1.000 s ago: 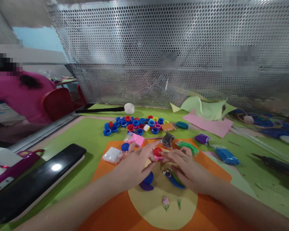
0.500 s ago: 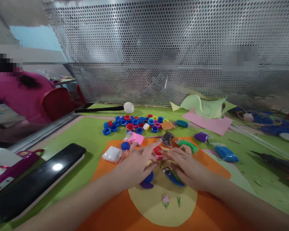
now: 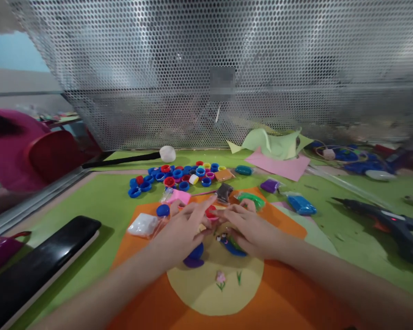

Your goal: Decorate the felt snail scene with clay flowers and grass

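Far to the left we see a person in a pink top (image 3: 7, 146) next to a red chair (image 3: 51, 153). Closer to us, a long black flat thing (image 3: 37, 266) lies on the green desk (image 3: 106, 201). Then comes a small bag of white clay (image 3: 142, 225), with a blue cap (image 3: 163, 210) just beside it. Behind them is a big heap of bottle caps (image 3: 174, 176), mostly blue and red.

Our left hand (image 3: 179, 229) lies over an orange sheet (image 3: 141, 298). Its fingers (image 3: 199, 208) are stretched out and close together, and the tips reach a little red piece (image 3: 210, 213). The red piece sits in the middle of the desk, right between our two hands, at the far edge of a yellow paper circle (image 3: 213, 288). A blue and purple clay shape (image 3: 194, 256) peeks out from under the left hand.

Our right hand (image 3: 251, 229) comes from the other side. Its fingers (image 3: 227, 214) are also stretched out, and their tips touch the red piece too. We cannot tell if either hand pinches it or only touches it. A small blue and green clay figure (image 3: 232, 245) lies just under this hand.

Further right are a bag of green clay (image 3: 251, 199), a bag of purple clay (image 3: 270, 185) and a bag of blue clay (image 3: 301, 205). Far right lies a dark glue gun (image 3: 382, 220).
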Action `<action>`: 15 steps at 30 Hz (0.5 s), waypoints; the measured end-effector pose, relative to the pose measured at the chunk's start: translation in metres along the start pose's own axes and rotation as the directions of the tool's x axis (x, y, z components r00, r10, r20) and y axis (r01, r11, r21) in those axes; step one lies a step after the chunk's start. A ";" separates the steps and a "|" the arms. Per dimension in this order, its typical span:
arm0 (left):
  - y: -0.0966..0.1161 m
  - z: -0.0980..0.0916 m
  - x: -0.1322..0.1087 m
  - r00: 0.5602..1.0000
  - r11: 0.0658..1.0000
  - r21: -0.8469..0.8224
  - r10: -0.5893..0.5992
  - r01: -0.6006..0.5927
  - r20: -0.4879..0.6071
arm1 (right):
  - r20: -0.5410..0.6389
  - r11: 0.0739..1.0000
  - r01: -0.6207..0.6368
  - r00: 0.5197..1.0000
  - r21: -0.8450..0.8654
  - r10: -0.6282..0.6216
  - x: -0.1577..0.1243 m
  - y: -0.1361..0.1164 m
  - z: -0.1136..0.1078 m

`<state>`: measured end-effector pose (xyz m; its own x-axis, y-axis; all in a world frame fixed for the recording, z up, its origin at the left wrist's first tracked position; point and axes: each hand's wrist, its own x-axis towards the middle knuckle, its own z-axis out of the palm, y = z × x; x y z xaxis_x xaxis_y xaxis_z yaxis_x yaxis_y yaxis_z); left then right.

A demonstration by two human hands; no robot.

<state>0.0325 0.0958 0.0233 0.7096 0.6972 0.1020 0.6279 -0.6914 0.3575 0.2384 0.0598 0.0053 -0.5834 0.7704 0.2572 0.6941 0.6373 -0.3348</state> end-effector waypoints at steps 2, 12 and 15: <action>-0.002 0.002 0.000 1.000 1.000 0.012 0.019 -0.018 -0.007 | 0.011 1.000 0.009 1.000 -0.001 -0.009 0.001 -0.001 -0.001; -0.005 0.009 0.003 0.992 0.982 0.144 0.123 -0.118 -0.028 | 0.030 1.000 -0.009 0.999 -0.006 0.010 0.003 -0.001 -0.002; -0.004 0.006 0.004 0.996 0.990 0.113 0.087 -0.084 -0.027 | 0.023 1.000 -0.014 1.000 0.000 0.014 0.002 -0.002 -0.004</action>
<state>0.0344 0.1003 0.0170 0.7530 0.6389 0.1574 0.5982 -0.7644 0.2407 0.2375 0.0605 0.0103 -0.5833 0.7785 0.2318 0.7020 0.6267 -0.3382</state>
